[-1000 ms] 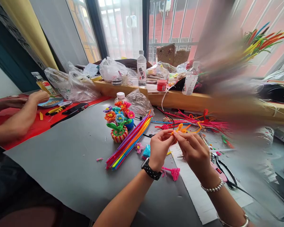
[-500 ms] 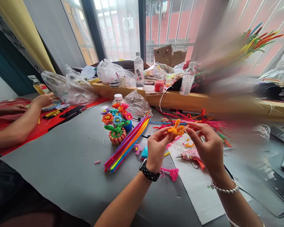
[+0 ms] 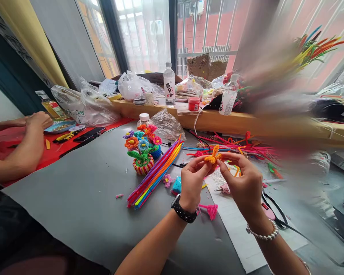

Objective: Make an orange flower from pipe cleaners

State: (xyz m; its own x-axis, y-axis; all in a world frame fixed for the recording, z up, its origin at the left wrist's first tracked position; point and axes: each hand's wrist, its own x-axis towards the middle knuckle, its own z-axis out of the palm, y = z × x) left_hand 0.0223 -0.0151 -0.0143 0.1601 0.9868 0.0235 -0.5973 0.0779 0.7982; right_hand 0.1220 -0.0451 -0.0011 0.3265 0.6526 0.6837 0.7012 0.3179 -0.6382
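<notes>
Grey tabletop (image 3: pixel 83 194) below; left grip (image 3: pixel 191 182) and right grip (image 3: pixel 245 184), nearly closed, pinch an orange flower (image 3: pixel 211 159).

On the wooden ledge (image 3: pixel 183 119), a clear bottle (image 3: pixel 169 86) (white bag (image 3: pixel 133 84) to its left) stands near a red jar (image 3: pixel 193 104).

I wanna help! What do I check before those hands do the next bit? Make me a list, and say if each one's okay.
1. Left hand holds the orange piece: ok, pinched in the fingertips.
2. Right hand is on it too: ok, fingertips at its right side.
3. Flowerpot stands upright: ok.
4. Glue gun is cool: cannot tell; heat doesn't show, and the right hand partly hides it.
5. Table is free of scraps: not ok, a pink scrap lies there.
6. Other person's hands are well apart from these: ok, off at the far left.
</notes>
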